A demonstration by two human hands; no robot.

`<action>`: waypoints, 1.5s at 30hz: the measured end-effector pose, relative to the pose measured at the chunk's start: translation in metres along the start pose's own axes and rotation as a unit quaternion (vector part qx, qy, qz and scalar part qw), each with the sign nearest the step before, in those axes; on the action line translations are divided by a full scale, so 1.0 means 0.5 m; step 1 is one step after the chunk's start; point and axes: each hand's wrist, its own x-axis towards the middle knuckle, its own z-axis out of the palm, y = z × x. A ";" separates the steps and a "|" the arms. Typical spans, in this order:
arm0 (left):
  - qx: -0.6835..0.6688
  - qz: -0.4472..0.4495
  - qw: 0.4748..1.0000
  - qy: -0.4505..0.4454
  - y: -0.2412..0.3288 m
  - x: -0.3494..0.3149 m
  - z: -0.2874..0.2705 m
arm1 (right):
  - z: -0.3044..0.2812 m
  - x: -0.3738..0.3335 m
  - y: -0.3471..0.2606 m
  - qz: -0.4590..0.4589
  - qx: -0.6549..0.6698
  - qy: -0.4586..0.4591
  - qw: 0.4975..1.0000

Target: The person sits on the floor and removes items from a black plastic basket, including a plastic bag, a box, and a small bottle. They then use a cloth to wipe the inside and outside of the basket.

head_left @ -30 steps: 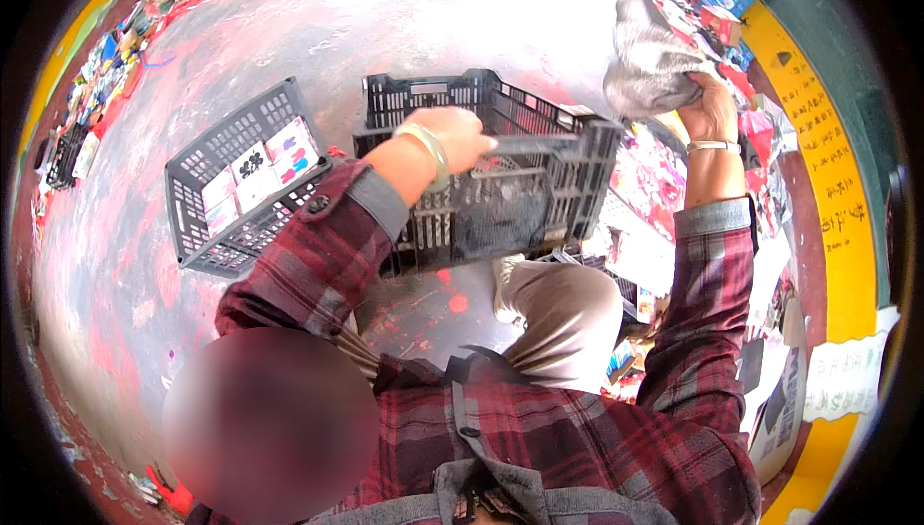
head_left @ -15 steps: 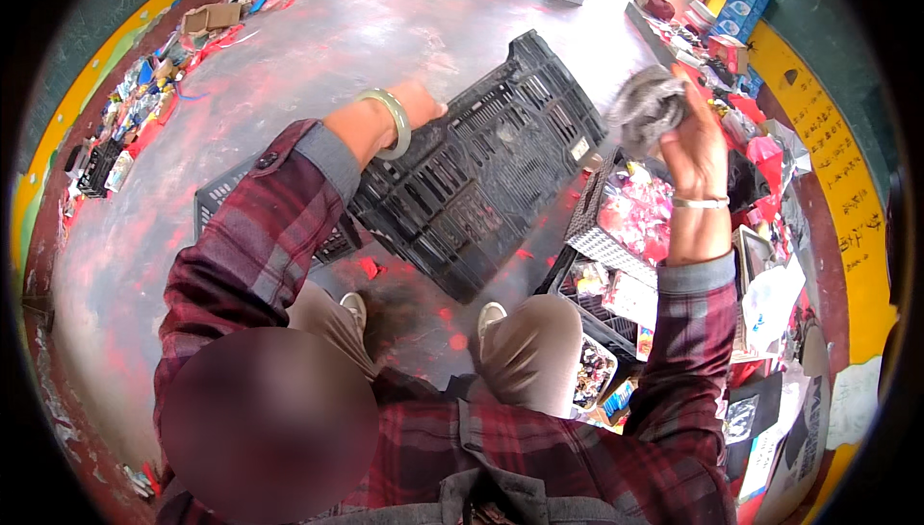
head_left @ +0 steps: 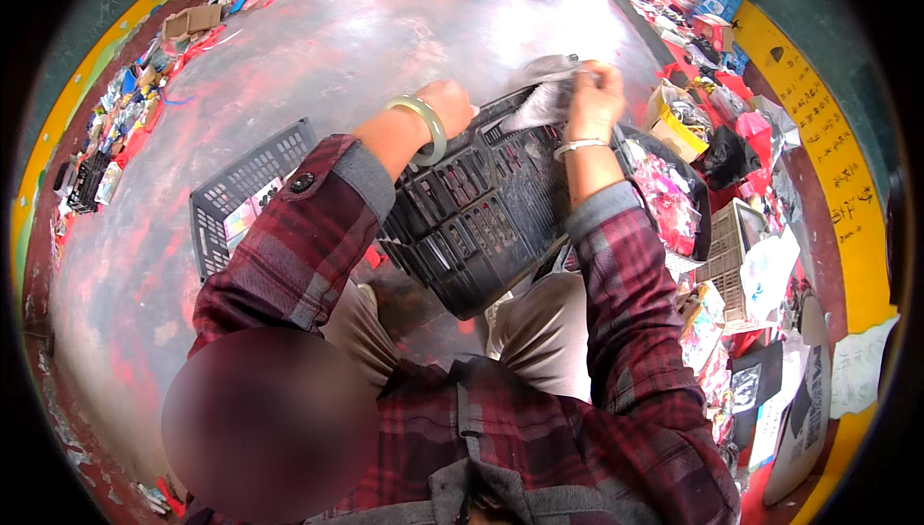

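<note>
A black slotted plastic crate (head_left: 481, 222) is held up tilted in front of my knees. My left hand (head_left: 447, 107), a green bangle on its wrist, is closed on the crate's far left rim. My right hand (head_left: 597, 102) pinches a crumpled grey cloth (head_left: 541, 102) at the crate's far right edge. Part of the cloth hangs over that rim and lies against the slotted wall. The fingertips of my left hand are partly hidden behind the rim.
Another dark slotted crate (head_left: 255, 198) with some packets in it stands on the floor to the left. Heaped goods, a light woven basket (head_left: 729, 265) and a yellow box (head_left: 677, 126) line the right wall. More clutter (head_left: 135, 92) runs along the left wall.
My right hand has moved left with the grey cloth, from beside the crate onto its far edge. The crate has shifted and turned, and my left hand has moved slightly right with it.
</note>
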 end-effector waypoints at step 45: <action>-0.293 0.033 0.803 0.517 -0.129 -0.177 0.068 | 0.085 -0.210 -0.223 -0.338 -0.093 -0.476 0.806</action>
